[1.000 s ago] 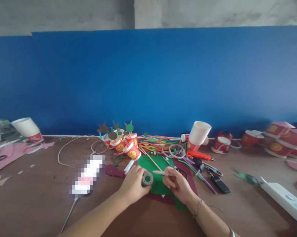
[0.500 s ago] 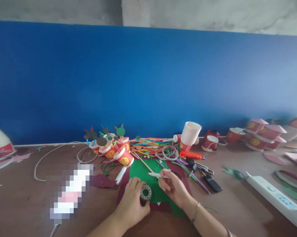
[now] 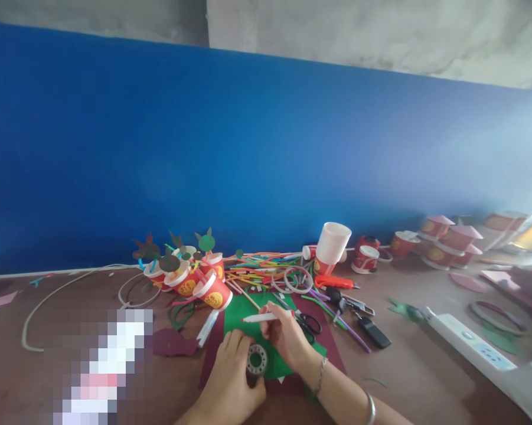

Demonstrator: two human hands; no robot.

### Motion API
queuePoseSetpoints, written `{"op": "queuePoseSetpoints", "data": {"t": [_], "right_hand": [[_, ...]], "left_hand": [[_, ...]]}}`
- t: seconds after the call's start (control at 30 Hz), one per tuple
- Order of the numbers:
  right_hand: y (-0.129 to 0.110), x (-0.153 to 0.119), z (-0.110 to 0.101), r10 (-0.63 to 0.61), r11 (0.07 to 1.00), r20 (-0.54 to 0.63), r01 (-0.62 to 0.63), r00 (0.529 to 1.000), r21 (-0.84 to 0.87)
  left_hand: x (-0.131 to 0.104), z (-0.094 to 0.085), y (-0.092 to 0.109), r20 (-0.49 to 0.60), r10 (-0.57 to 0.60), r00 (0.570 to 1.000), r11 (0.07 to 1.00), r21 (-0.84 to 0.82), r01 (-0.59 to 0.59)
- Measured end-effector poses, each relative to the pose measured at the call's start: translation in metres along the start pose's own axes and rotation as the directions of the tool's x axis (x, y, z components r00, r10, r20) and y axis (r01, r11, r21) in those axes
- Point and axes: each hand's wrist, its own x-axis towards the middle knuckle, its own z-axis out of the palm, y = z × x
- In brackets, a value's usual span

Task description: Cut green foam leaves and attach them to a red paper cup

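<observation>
My left hand is wrapped around a dark round object with a ring-shaped, hole-dotted top, held upright at the near edge of the green paper. Just right of it and a little farther away, my right hand grips a white marker, its reddish tip pointing left above the green paper. Maroon paper lies under the green sheet. Black-handled scissors rest beside my right hand, partly behind it.
Decorated paper cups and colourful straws lie behind the papers. A cup stack, orange cutter and black key fob stand or lie right. Farther right is a power strip.
My right hand has moved left with the marker, closer to the round object, and the scissors show more. The whole view has shifted slightly, with most things on the table now farther left.
</observation>
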Motion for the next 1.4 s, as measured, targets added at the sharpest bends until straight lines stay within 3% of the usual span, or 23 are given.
{"op": "queuePoseSetpoints", "data": {"t": [0.2,0.43,0.63,1.13,1.4], "right_hand": [[-0.002,-0.005,-0.004,-0.035,0.997,0.088,0.041,0.996,-0.066],[-0.001,-0.003,-0.005,-0.023,0.999,0.056,0.025,0.998,-0.047],[-0.002,-0.003,-0.004,0.001,0.999,0.071,0.002,0.998,-0.039],[-0.002,-0.001,-0.006,-0.001,0.999,0.108,0.007,0.994,-0.051],[-0.008,-0.007,-0.003,-0.002,1.000,0.120,0.004,0.993,-0.016]], "left_hand": [[-0.001,-0.001,0.002,-0.012,0.024,1.000,1.000,0.013,-0.023],[-0.002,0.005,-0.004,-0.089,0.061,0.994,0.998,-0.017,-0.063],[-0.001,0.007,-0.006,-0.144,0.022,0.989,0.996,-0.087,-0.035],[0.000,0.009,-0.011,-0.154,0.077,0.985,0.994,-0.066,-0.088],[-0.002,0.001,-0.002,-0.158,-0.005,0.987,0.995,-0.098,-0.010]]}}
